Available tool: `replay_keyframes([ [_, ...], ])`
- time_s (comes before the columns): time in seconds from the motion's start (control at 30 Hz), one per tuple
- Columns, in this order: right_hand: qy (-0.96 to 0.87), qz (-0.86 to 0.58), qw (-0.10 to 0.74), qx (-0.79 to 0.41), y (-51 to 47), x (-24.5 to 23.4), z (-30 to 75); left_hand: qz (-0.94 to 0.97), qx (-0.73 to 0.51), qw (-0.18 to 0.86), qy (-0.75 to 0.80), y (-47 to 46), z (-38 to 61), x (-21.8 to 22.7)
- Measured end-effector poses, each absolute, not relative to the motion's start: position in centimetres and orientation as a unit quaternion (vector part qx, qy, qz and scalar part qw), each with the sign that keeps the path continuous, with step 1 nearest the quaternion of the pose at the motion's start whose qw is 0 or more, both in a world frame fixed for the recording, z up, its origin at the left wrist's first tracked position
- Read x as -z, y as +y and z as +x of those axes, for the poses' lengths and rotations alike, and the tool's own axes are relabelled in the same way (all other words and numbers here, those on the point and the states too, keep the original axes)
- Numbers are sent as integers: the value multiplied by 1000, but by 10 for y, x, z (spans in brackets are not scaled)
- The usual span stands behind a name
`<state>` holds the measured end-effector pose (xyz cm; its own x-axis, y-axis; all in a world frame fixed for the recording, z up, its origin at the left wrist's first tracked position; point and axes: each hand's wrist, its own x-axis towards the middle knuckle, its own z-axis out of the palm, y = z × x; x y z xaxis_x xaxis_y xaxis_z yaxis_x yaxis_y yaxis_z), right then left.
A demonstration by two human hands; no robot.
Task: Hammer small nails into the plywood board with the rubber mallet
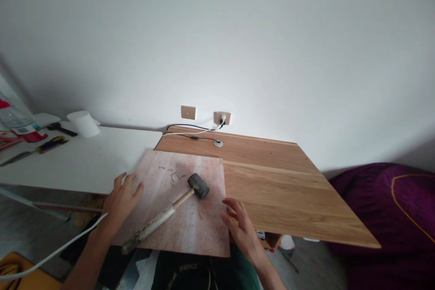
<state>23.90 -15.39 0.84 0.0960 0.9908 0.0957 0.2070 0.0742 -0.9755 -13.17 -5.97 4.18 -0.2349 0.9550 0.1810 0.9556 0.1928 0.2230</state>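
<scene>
Spread and empty, left fingers [131, 186] and right fingers [234, 208] rest at a board's [200, 226] side edges on the wooden desk [288, 190]; a mallet [170, 210] lies between them, nails [172, 175] just beyond, white wall [238, 31] behind.

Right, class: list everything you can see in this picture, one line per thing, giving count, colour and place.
board: one, pinkish-brown, on the near table edge
mallet: one, black head, pale wooden handle, lying on the board
nails: a small scatter, grey, on the board beyond the mallet head
wooden tabletop: one, light brown, under and right of the board
white table: one, left
hand tools: a few, black and yellow, far left on the white table
wall sockets: two, cream, on the wall
cables: black and white, from the right socket
cushion: one, purple, right
left hand: open, on the board's left edge
right hand: open, at the board's right edge
</scene>
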Motion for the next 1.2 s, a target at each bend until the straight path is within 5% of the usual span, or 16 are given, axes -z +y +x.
replay_keyframes([
  [0.3,-508,-562,459,-464,-154,-13,264,-656,129,-8,-743,-62,-118,-40],
  [0.57,-522,-613,417,-422,-166,-11,322,-722,257,-7,-642,-73,-77,-1],
  [0.8,-479,-703,383,-361,-190,-28,367,-743,314,-177,-564,-98,-47,-17],
  [1.03,-449,-743,392,-303,-209,-20,421,-615,385,-467,-506,-103,-39,-17],
  [1.2,-409,-773,432,-219,-215,-17,417,-500,436,-540,-517,-92,-42,-12],
])
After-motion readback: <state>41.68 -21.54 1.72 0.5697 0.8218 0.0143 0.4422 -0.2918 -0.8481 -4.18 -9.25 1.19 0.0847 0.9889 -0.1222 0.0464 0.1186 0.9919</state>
